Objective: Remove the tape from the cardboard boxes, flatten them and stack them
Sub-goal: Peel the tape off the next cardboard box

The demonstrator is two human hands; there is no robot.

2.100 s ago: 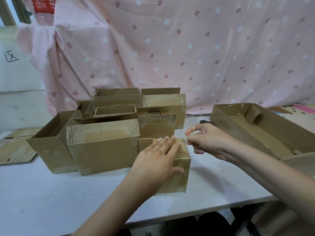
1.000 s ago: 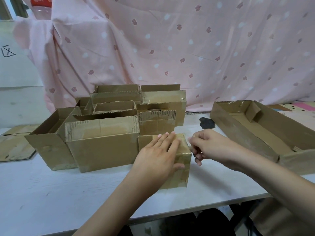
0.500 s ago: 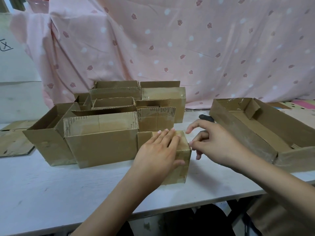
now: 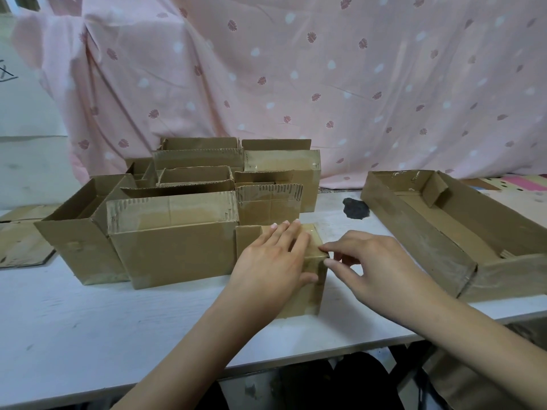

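Head view shows the right hand (image 4: pixel 376 261), which half a second ago hovered with its forefinger raised over the small box (image 4: pixel 307 279), now lowered to that box's top right corner, thumb and forefinger closing there as if to pick at the tape edge, while the left hand (image 4: pixel 272 261) stays flat on the lid with straight fingers, pinning the box to the surface (image 4: pixel 118 335) just in front of the other boxes (image 4: pixel 171 229). Peeling looks only just begun. Whether any tape is actually caught is too small to tell, and the left hand hides most of the lid.
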